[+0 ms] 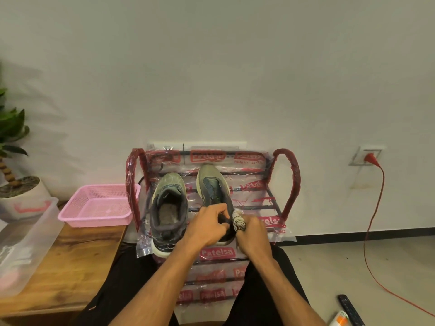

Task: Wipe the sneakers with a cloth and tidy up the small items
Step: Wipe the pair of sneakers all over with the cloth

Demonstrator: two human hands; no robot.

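Plastic-wrapped shoe rack (292,184) at the wall; wooden tabletop (77,255) left carries clear box (35,231) and pink basket (94,221). On the rack's top shelf: left sneaker (168,203), right sneaker (213,184). Our left hand (207,228) grips the right sneaker's collar; our right hand (254,236) clutches the cloth (239,222) against its side. Remote (350,310) on the floor.

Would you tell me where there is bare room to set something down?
Bare: the rack shelf between the right sneaker and the right red loop; the wooden table bordered by pink basket and clear bin. Crowded: the sneaker's heel, under left hand and right hand.

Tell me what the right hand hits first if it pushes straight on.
The right hand, cloth leading, would likely meet the heel side of the right-side sneaker first; contact depth is unclear.
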